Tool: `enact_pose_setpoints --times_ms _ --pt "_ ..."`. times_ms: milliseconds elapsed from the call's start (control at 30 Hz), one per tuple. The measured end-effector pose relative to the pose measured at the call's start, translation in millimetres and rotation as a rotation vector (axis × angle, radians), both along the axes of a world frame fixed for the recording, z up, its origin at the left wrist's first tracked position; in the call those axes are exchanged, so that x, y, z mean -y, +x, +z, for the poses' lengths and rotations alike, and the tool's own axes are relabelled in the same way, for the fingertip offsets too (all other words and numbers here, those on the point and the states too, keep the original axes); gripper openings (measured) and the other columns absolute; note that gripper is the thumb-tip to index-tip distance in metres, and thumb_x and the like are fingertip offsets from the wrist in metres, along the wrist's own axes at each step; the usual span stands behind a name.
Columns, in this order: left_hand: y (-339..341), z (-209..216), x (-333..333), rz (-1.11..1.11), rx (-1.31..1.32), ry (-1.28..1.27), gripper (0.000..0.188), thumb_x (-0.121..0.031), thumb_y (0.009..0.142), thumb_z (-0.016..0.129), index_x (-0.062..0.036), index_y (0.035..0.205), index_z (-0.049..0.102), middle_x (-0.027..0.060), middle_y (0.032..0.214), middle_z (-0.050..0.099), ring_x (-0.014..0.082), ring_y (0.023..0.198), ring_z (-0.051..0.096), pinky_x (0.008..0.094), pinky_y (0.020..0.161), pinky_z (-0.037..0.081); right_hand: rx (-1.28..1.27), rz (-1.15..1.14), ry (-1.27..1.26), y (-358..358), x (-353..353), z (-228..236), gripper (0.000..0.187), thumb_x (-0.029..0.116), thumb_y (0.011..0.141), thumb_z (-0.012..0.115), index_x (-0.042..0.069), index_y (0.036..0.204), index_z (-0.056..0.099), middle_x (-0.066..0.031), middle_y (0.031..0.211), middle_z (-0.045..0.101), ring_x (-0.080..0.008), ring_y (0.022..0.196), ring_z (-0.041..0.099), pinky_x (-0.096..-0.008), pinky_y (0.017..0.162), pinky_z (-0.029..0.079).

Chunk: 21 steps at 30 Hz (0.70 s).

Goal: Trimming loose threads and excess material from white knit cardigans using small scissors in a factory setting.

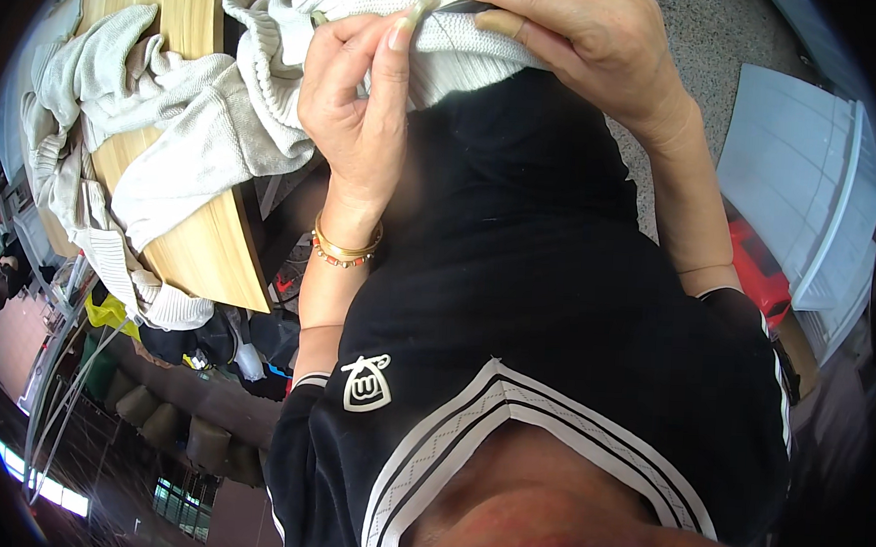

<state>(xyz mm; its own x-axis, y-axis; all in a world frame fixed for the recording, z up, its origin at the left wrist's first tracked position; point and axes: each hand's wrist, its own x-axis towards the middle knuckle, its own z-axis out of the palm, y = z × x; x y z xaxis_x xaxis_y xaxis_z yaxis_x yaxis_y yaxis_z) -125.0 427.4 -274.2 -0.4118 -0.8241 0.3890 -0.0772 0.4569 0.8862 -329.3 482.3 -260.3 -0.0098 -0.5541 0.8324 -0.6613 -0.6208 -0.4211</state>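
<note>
Where both bare hands come close together at the top of the head view, a white, chunky-knit cloth (480, 46) stretches between them, its upper part cut off by the picture's edge. The left hand (355, 111) has curled fingers, its thumb lying against the cloth; what they pinch, I cannot tell. The right hand (603, 54) pinches the cloth's folded edge between its fingers. A narrow dark strip (460, 6), too small to identify, shows between the fingertips.

Left of the grip, pale ribbed knitwear (192, 152) drapes over a light wood-grain tabletop (206, 256), whose straight edge runs beside the left wrist, a dark gap separating them. Below the grip is the wearer's black top (529, 239). Right of it, speckled grey floor (712, 50) separates the right forearm from a whitish, smooth, rimmed panel (786, 163).
</note>
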Motion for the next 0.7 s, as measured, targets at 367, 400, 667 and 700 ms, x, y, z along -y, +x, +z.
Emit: enact_pose_setpoints --times_ms 367,400,667,700 --pt "0.8 -2.3 0.0 -0.001 -0.012 0.019 0.012 -0.005 0.094 0.071 -0.0002 0.104 0.076 0.0061 0.092 0.066 0.0123 0.080 0.059 0.0234 0.072 0.048 -0.176 -0.076 0.505 2.2 -17.5 41.8 0.028 0.019 0.082 0.078 0.006 0.106 0.075 -0.0037 0.085 0.056 -0.0202 0.074 0.057 -0.0323 0.063 0.047" --pt "0.5 -2.8 0.3 0.003 -0.012 0.013 0.012 -0.005 0.094 0.071 -0.0002 0.104 0.076 0.0061 0.091 0.066 0.0122 0.080 0.059 0.0234 0.072 0.048 -0.178 -0.075 0.506 2.4 -17.2 41.9 0.028 0.019 0.082 0.078 0.006 0.106 0.075 -0.0037 0.085 0.056 -0.0202 0.074 0.057 -0.0323 0.063 0.047" --pt "0.0 -2.0 0.9 0.006 -0.010 -0.004 0.012 -0.004 0.094 0.071 0.0002 0.103 0.076 0.0062 0.092 0.066 0.0123 0.081 0.060 0.0234 0.072 0.048 -0.171 -0.066 0.497 5.2 -12.8 41.9 0.027 0.018 0.082 0.078 0.006 0.106 0.075 -0.0033 0.085 0.056 -0.0198 0.075 0.057 -0.0321 0.064 0.046" --pt "0.4 -2.4 0.8 0.004 -0.015 0.009 0.012 -0.004 0.094 0.071 0.0003 0.103 0.076 0.0063 0.092 0.066 0.0124 0.081 0.060 0.0235 0.073 0.048 -0.171 -0.065 0.498 5.7 -12.8 42.1 0.027 0.018 0.082 0.078 0.006 0.106 0.075 -0.0033 0.085 0.056 -0.0198 0.075 0.057 -0.0321 0.064 0.046"
